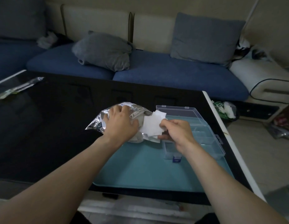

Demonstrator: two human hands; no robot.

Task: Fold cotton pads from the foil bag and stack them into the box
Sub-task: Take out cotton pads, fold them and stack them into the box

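Teal tray [140, 172] lies nearest; foil bag [98, 123] is pinned under the flat left hand [120, 122] so cotton pads [152, 125], pinched by right-hand fingers [164, 126], slide out beside the box [197, 126].

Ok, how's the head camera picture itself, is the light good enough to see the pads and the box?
Head view: dim room light; the glossy black table reflects faintly; the crinkled silver foil bag glints; the white cotton pads read clearly; the clear plastic compartment box is faint against the teal tray; wide-angle lens bends the edges.
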